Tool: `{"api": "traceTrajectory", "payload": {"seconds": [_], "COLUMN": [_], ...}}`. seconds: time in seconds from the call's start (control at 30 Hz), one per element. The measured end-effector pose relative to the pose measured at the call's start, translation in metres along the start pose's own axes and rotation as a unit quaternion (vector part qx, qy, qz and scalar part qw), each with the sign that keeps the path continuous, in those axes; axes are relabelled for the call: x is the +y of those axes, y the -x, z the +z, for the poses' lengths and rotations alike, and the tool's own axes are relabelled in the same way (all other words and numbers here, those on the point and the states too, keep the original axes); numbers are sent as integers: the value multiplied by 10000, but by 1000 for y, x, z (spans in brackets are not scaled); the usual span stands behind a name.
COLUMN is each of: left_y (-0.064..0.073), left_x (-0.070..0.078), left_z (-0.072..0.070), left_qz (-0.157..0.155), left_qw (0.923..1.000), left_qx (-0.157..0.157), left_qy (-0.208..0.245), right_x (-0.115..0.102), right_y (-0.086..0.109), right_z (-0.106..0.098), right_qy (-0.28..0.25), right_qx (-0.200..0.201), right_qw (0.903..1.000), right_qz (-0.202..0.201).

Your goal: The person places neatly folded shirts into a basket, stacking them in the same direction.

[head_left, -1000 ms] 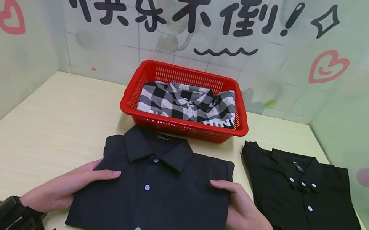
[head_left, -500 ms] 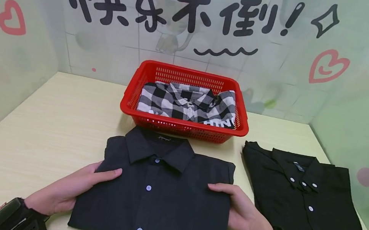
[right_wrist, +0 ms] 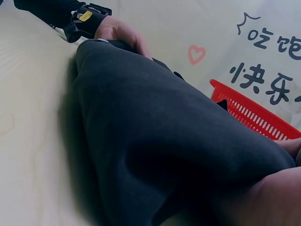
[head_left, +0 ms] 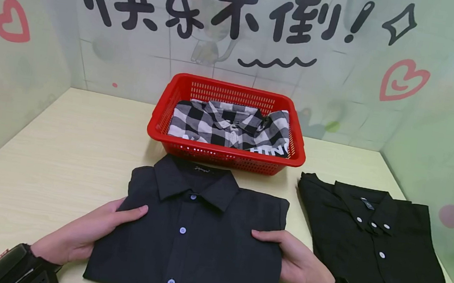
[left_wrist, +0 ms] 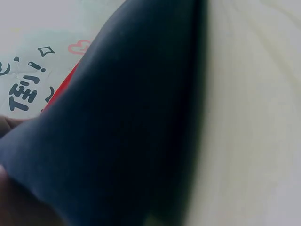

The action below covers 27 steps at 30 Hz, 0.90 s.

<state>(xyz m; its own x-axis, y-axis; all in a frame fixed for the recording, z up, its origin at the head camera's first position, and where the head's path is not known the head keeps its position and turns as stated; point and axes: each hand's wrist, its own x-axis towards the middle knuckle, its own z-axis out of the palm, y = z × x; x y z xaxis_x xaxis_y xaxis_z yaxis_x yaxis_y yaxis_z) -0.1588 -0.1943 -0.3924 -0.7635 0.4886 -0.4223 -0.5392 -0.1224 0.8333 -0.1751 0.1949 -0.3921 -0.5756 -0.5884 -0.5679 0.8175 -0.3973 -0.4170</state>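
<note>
A folded dark navy-black collared shirt (head_left: 213, 253) with pale buttons lies face up at the front of the table, its collar pointing at the basket. My left hand (head_left: 93, 226) grips its left side, thumb on top and the other fingers hidden beneath. On the opposite side my right hand (head_left: 299, 261) holds the right edge the same way, thumb lying on the front. Up close in the right wrist view, the shirt's cloth (right_wrist: 155, 113) bulges between both hands, with a shadow along its lower edge. Dark cloth (left_wrist: 127, 103) also fills much of the left wrist view.
Behind the shirt stands a red plastic basket (head_left: 225, 154) containing a folded black-and-white checked shirt (head_left: 212, 125). Another folded black shirt (head_left: 349, 255) with white buttons lies to the right on the pale wooden table (head_left: 59, 154). Printed panels (head_left: 234, 81) enclose the back and sides.
The held shirt has shifted very slightly right, along with my left hand. My right thumb has slid a little inward and down on the cloth. Basket and other shirts stay put.
</note>
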Motion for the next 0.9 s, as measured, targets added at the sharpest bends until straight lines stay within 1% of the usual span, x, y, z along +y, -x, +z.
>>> {"api": "traceTrajectory", "payload": {"seconds": [0.27,0.43,0.57,0.73,0.9], "left_y": [-1,0,-1,1,3], "left_x": [1,1,1,2,4], "left_z": [0,0,-1,-1,0], "left_qz": [32,63,123,80,96], "left_qw": [9994,9991,9991,9990,9987], "left_qx": [262,291,260,307,309], "left_qy": [-240,-297,-312,-324,-406], "right_x": [0,1,1,1,0], "right_y": [0,1,1,2,3], "right_z": [0,0,0,-1,-1], "right_qy": [-30,52,262,574,863], "right_qx": [236,295,363,457,376], "right_qw": [9996,9991,9979,9950,9918], "right_qz": [-161,-302,-467,-683,-862]}}
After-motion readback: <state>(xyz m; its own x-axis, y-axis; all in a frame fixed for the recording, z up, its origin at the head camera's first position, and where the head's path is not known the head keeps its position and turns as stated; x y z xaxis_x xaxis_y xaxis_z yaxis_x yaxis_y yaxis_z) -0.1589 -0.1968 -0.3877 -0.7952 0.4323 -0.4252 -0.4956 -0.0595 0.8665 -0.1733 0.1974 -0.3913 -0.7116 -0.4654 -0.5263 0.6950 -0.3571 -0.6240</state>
